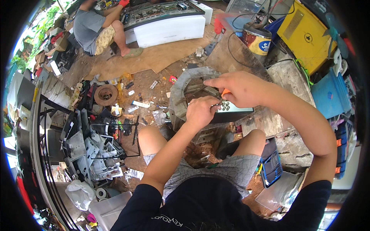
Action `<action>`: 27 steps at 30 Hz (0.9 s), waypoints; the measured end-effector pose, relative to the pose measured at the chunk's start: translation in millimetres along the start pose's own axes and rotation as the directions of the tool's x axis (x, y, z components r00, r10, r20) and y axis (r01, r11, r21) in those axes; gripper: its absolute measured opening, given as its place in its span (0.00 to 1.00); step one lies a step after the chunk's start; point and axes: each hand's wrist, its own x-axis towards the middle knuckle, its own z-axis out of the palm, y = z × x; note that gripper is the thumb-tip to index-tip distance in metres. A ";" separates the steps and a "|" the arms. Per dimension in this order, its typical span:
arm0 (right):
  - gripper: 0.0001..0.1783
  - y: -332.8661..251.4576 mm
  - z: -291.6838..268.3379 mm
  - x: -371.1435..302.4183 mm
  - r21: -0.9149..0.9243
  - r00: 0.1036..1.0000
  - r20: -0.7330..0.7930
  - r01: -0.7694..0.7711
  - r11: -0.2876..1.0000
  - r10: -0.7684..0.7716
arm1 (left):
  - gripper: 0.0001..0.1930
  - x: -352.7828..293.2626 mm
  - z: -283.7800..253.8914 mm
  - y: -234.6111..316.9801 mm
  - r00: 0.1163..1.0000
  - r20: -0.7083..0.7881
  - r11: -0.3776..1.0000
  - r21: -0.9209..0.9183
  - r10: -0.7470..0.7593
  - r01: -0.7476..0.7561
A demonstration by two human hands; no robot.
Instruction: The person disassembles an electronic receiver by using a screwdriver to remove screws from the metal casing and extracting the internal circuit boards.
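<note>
Before me sits a dark box with a pale silvery panel [243, 109], on which several round terminals or knobs [226, 106] stand in rows. My right hand [246, 89] is closed on an orange-handled tool [226, 92] over that panel, its index finger stretched to the left. Most of the tool is hidden by the hand, so its kind is unclear. My left hand [201, 111] pinches at the panel's left end, beside the terminals; whatever lies between its fingertips is too small to make out. The box is at the near right of a grey ring-shaped stand [178, 90].
A person in a grey shirt [88, 26] squats at the far left by an opened flat panel [162, 13] on white foam [169, 30]. Metal scraps [92, 154] pile up on the left. A yellow case [304, 34], paint bucket [256, 40] and blue bin [331, 94] stand right.
</note>
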 end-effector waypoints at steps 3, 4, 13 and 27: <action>0.28 -10.0 -3.3 -9.6 -0.095 0.988 -0.008 -0.152 0.984 0.152 | 0.08 4.1 -3.1 9.2 0.999 0.022 0.999 0.044 -0.026 0.025; 0.27 -21.1 -12.9 -4.4 -0.142 0.959 0.077 -0.261 0.955 0.274 | 0.08 4.2 -5.2 9.8 0.999 0.025 0.996 0.079 -0.039 0.037; 0.21 8.5 13.9 -9.9 -0.012 0.972 -0.203 0.121 0.993 -0.121 | 0.08 4.9 -0.3 11.0 0.992 0.047 0.993 0.043 -0.113 0.111; 0.22 -5.0 2.2 -20.4 -0.055 0.996 -0.076 -0.040 0.998 0.035 | 0.09 2.1 -3.5 9.7 0.996 0.071 0.998 0.047 -0.052 0.049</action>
